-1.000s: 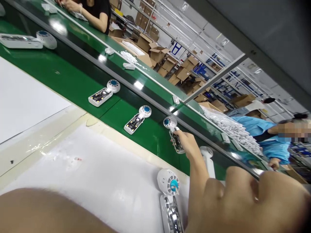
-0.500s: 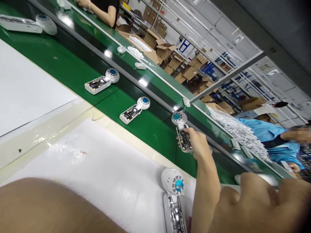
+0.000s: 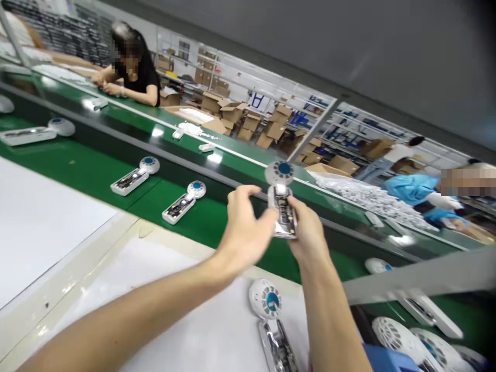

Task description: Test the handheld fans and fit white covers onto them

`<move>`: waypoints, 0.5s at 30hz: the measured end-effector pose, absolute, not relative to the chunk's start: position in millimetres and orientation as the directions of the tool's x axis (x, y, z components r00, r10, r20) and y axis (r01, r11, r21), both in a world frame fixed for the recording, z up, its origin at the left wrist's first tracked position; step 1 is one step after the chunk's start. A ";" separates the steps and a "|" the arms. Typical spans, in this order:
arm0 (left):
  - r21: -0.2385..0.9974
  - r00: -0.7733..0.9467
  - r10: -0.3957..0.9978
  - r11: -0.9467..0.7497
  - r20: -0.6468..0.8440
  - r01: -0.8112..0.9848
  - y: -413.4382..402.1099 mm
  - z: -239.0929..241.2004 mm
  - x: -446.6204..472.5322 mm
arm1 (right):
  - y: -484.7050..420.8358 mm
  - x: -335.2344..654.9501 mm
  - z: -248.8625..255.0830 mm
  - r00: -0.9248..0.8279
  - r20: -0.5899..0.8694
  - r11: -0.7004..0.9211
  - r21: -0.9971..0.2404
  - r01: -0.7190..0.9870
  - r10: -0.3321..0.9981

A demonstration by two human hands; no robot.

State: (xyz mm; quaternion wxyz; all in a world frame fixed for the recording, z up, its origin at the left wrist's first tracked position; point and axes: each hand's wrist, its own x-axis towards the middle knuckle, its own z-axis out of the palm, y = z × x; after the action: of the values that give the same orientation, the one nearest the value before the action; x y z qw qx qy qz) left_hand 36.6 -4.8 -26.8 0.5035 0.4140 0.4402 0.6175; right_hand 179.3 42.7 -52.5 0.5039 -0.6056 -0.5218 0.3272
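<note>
A white handheld device (image 3: 282, 178) with a round vented head, a blue centre and a bare circuit board in its body is held up over the belt. My right hand (image 3: 309, 227) grips its body from the right, thumb on the front edge. On the other side, my left hand (image 3: 245, 227) has its fingers apart, its thumb overlapping the device's left edge; whether it touches I cannot tell. A similar device (image 3: 267, 299) lies below on the white work surface (image 3: 194, 315), between my forearms.
Two like devices (image 3: 180, 206) (image 3: 135, 175) lie on the green conveyor belt (image 3: 93, 191), another farther left. More devices (image 3: 399, 336) sit at lower right by a blue bin (image 3: 387, 359) and grey bar (image 3: 418, 276). Co-workers (image 3: 137, 77) (image 3: 418, 191) are beyond the belt, near white parts (image 3: 344, 194).
My right hand has raised the device off the belt area and turned it more upright. My left hand has come forward from the lower edge to beside it. The view has tilted.
</note>
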 end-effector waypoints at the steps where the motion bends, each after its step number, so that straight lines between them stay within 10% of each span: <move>1: 0.944 -0.064 0.997 0.024 -0.048 -0.330 1.9 -30.7 39.1 | 35.8 171.6 -48.9 0.228 0.176 0.098 -0.943 0.318 0.958; 7: 0.873 0.152 0.984 0.150 -0.089 -0.465 7.2 -41.0 43.3 | 16.3 163.8 -36.2 0.176 0.388 0.195 -0.745 0.638 0.905; 15: 0.946 0.069 0.998 0.030 -0.008 -0.324 4.3 -23.4 30.4 | 61.6 254.4 -90.6 0.530 -0.168 -0.554 -0.344 0.758 0.831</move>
State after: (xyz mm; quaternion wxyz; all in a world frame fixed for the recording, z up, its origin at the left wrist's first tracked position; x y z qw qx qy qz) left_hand 30.4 4.3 -23.4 0.5966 0.4226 0.3987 0.5536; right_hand 254.4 61.6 -90.6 0.1151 -0.8672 -0.4581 0.1579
